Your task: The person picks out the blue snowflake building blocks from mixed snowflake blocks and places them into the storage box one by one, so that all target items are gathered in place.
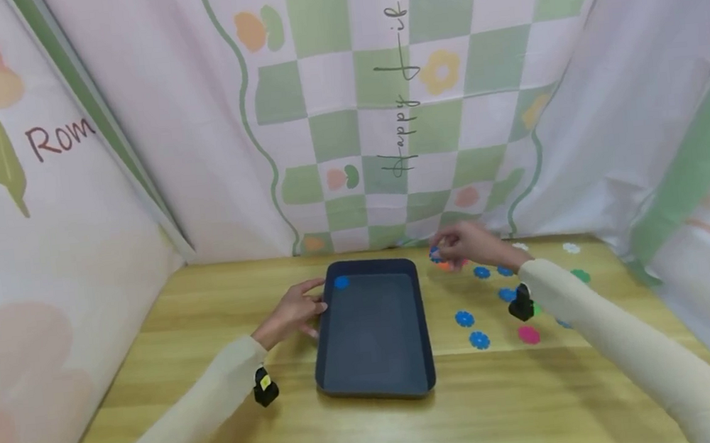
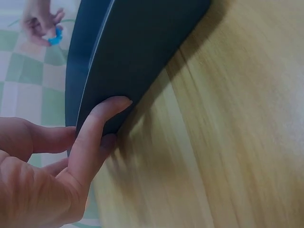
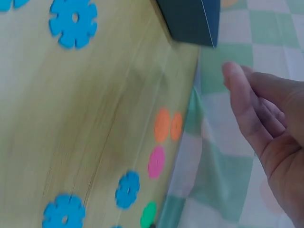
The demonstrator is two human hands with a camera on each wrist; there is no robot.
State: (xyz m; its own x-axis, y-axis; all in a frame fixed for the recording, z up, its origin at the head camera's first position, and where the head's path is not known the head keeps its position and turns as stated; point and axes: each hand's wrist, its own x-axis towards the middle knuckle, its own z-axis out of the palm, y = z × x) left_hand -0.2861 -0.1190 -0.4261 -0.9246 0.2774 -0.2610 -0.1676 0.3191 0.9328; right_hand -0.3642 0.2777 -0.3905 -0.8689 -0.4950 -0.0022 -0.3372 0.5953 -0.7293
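A dark baking tray (image 1: 373, 341) lies lengthwise in front of me, with one blue notched disc (image 1: 341, 282) near its far left corner. My left hand (image 1: 296, 309) grips the tray's left side; in the left wrist view, digits lie on both the rim and the outer wall. Beyond the tray's far right corner, my right hand (image 1: 465, 243) is raised over the table and pinches another blue notched disc (image 2: 55, 37) at its fingertips. In the right wrist view the fingers hide that disc. Under this hand lie orange discs (image 3: 162, 125) and a pink disc (image 3: 156, 162).
Several loose discs lie right of the tray, among them a blue one (image 1: 479, 340), a magenta one (image 1: 529, 334), a green one (image 1: 581, 276) and a white one (image 1: 571, 248). A checked curtain (image 1: 382, 105) hangs at the wooden table's (image 1: 253, 431) far edge.
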